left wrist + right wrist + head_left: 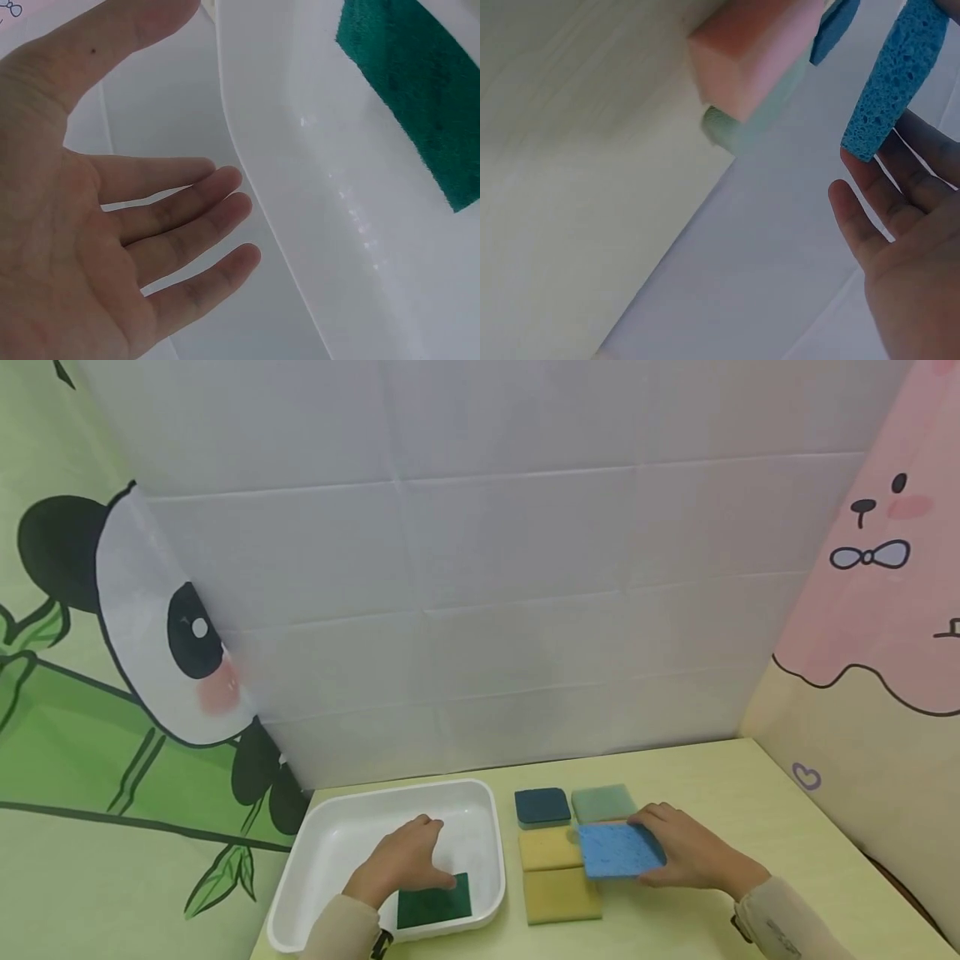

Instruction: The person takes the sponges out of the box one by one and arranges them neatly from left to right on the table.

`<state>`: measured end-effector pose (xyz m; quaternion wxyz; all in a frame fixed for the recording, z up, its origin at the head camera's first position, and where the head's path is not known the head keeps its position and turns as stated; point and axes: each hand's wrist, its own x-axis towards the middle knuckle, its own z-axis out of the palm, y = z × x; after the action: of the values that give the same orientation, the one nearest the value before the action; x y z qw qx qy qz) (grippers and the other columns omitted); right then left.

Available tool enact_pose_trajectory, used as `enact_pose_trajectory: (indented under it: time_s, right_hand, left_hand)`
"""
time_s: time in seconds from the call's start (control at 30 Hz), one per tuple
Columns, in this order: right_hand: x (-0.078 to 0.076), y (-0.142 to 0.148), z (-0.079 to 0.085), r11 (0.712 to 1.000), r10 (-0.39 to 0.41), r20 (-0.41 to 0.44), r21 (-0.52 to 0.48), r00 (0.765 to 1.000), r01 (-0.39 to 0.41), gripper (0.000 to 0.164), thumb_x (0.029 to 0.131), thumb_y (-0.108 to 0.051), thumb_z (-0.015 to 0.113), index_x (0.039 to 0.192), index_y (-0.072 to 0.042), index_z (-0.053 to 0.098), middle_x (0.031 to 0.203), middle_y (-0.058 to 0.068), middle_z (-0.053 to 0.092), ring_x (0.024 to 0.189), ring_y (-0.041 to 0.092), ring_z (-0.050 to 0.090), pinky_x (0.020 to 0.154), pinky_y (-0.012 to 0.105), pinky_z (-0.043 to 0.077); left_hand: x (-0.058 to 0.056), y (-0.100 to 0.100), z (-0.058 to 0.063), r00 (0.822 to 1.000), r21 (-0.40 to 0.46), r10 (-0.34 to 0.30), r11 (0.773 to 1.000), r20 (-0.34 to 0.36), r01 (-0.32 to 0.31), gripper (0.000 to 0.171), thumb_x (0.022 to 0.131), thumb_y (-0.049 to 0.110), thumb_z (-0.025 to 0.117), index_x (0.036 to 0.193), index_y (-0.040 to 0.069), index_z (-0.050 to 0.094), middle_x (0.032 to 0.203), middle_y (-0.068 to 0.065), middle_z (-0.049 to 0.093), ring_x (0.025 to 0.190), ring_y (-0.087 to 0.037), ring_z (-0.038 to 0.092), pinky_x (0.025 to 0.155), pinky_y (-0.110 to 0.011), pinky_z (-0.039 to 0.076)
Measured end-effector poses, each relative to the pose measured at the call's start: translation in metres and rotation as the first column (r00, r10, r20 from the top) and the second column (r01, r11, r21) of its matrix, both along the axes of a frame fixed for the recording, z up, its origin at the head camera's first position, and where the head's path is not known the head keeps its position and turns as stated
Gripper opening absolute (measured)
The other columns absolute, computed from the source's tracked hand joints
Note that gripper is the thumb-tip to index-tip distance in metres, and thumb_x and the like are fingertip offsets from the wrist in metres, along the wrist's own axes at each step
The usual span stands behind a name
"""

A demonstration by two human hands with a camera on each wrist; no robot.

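My right hand (690, 847) grips a blue sponge (618, 852) between thumb and fingers, raised over the sponges on the table. In the right wrist view, the porous edge of this blue sponge (896, 79) shows against the fingers. My left hand (408, 856) hovers over a white plastic tub (498, 860), its fingers spread and nothing in its grasp, as the left wrist view also shows. Below it, a dark green scouring pad (435, 906) lies in the tub near the front right corner.
Right of the tub, two yellow sponges (562, 896) lie in front of a dark blue sponge (542, 806) and a pale green one (603, 802). The right wrist view shows a pinkish-orange sponge (757, 56). A white sheet (525, 652) hangs behind the pale yellow table (750, 827).
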<state>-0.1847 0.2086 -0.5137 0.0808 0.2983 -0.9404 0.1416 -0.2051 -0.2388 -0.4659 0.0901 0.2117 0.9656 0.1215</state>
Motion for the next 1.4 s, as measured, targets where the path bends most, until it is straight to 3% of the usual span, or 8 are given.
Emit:
enact_pose_trajectory:
  time_s: [0.27, 0.7, 0.9, 1.4]
  right_hand:
    - [0.006, 0.013, -0.022, 0.999, -0.01, 0.072, -0.037, 0.997, 0.012, 0.077, 0.073, -0.05, 0.086, 0.129, -0.008, 0.058, 0.123, 0.002, 0.055, 0.107, 0.023, 0.056, 0.086, 0.048, 0.051]
    - [0.016, 0.019, -0.048, 0.998, 0.021, 0.014, -0.059, 1.0, -0.02, 0.077, 0.07, -0.056, 0.086, 0.125, -0.007, 0.061, 0.119, 0.0, 0.056, 0.104, 0.02, 0.055, 0.084, 0.048, 0.05]
    - [0.014, 0.022, -0.054, 0.999, 0.014, -0.047, -0.045, 0.999, -0.016, 0.08, 0.068, -0.061, 0.085, 0.124, -0.008, 0.062, 0.119, -0.001, 0.057, 0.105, 0.019, 0.054, 0.082, 0.048, 0.05]
    - [0.025, 0.02, -0.061, 0.996, 0.028, 0.015, -0.082, 0.999, -0.027, 0.08, 0.07, -0.058, 0.085, 0.128, -0.01, 0.06, 0.123, -0.003, 0.053, 0.107, 0.017, 0.054, 0.086, 0.047, 0.051]
  left_hand:
    - [0.002, -0.008, -0.008, 0.998, 0.021, 0.029, 0.999, 0.05, -0.03, 0.088, 0.069, 0.044, 0.089, 0.133, -0.007, 0.056, 0.13, -0.02, 0.057, 0.12, -0.038, 0.055, 0.094, -0.055, 0.046]
    - [0.001, -0.016, -0.01, 0.992, -0.004, 0.071, 0.998, 0.101, -0.07, 0.083, 0.069, 0.039, 0.09, 0.13, -0.007, 0.058, 0.126, -0.02, 0.059, 0.116, -0.038, 0.057, 0.094, -0.057, 0.046]
    - [0.0, -0.017, -0.01, 0.989, 0.002, 0.075, 0.997, 0.125, -0.076, 0.082, 0.07, 0.038, 0.09, 0.131, -0.007, 0.058, 0.127, -0.019, 0.059, 0.117, -0.038, 0.056, 0.096, -0.057, 0.045]
    - [0.0, -0.019, -0.017, 0.987, 0.012, 0.08, 0.997, 0.143, -0.083, 0.082, 0.071, 0.037, 0.09, 0.132, -0.007, 0.057, 0.128, -0.02, 0.059, 0.119, -0.038, 0.055, 0.097, -0.056, 0.044]
